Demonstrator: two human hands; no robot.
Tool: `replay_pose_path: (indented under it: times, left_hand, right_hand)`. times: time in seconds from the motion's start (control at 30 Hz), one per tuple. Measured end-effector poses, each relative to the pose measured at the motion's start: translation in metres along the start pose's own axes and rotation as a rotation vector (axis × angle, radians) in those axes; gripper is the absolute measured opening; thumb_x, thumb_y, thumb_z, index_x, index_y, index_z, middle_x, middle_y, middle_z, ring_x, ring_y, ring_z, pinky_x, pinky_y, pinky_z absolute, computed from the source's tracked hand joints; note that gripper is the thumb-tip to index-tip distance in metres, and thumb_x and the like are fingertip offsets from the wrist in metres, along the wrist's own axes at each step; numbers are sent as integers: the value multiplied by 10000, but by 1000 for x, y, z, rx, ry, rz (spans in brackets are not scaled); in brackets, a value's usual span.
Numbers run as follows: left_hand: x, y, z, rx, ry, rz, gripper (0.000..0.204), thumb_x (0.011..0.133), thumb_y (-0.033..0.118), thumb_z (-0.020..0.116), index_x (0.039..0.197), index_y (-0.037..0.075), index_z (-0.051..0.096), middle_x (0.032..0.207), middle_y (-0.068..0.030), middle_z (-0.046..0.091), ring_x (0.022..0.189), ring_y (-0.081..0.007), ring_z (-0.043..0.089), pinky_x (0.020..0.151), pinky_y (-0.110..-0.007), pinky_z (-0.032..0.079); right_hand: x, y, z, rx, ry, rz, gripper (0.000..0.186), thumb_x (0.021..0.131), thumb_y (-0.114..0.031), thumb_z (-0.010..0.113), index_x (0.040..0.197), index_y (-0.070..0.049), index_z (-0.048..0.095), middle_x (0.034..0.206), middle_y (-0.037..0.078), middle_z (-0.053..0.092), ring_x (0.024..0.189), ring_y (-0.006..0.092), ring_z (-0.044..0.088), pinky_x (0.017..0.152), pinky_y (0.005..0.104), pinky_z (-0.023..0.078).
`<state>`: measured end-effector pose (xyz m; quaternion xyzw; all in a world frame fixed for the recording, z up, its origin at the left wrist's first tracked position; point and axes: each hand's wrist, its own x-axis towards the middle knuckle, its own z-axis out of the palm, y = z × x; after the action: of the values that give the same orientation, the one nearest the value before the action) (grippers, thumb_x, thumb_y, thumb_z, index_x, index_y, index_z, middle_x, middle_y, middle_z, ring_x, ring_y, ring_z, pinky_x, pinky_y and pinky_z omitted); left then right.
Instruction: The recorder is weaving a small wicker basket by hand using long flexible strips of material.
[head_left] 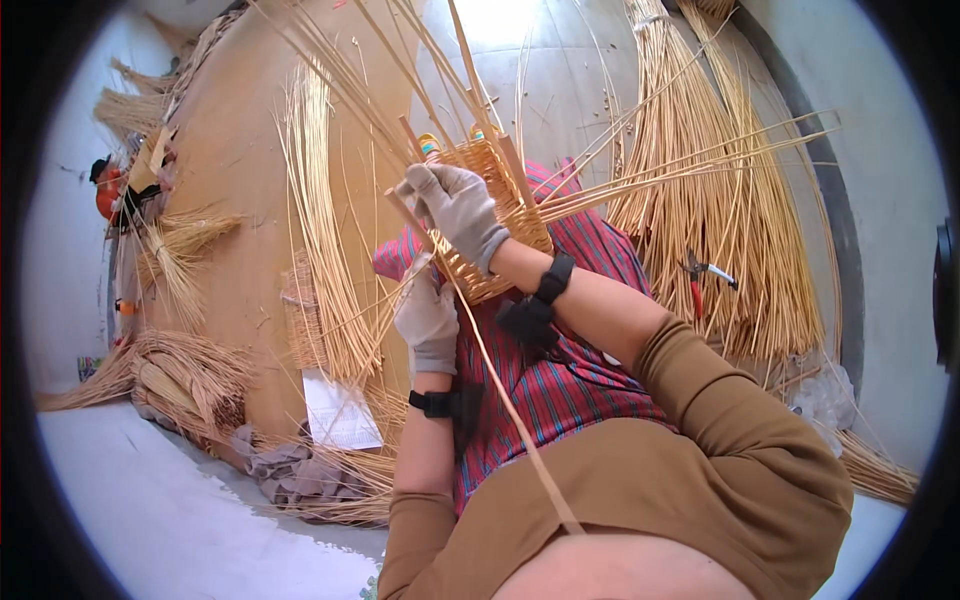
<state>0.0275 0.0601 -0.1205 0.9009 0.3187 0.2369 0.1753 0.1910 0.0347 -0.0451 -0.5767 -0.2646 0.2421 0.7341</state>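
Note:
A partly woven wicker basket [472, 262] lies on the striped red-and-blue cloth [590, 380] over my lap, with flat wooden stakes and long loose rods sticking out. My gloved right hand [455, 205] is curled closed at the basket's upper left, beside the stakes; what its fingers pinch is hidden. My gloved left hand [425, 315] is lower, against the basket's left side, closed on a pale flat strand [495, 390] that trails down toward my waist. Its fingertips are partly hidden.
Bundles of long rods [760, 280] lie to the right, with red-handled pruning shears [697, 280] on them. More rods [320, 160], a woven piece [300, 310], a paper sheet [335, 410] and grey fabric [290, 475] are left. A person [115, 195] works at the far left.

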Motion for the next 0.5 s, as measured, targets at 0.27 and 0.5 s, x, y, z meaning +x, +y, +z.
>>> replay_pose_path:
  times: [0.27, 0.5]
  left_hand:
    - [3, -6, 9, -168, 76, 48, 665, 777, 330, 884, 1330, 131, 573, 724, -22, 595, 611, -205, 608, 561, -375, 476]
    - [5, 10, -5, -211, 89, 153, 411, 854, 266, 818, 1169, 93, 620, 909, -112, 698, 732, -291, 689, 648, -398, 537]
  right_hand:
    - [-32, -8, -22, 54, -24, -472, 284, 956, -167, 677, 1183, -10, 610, 1088, 138, 679, 1011, 253, 685, 912, 348, 531]
    - [-67, 22, -114, 213, -121, -56, 318, 1086, -334, 517, 996, -52, 634, 855, 1, 637, 726, 101, 624, 770, 264, 556]
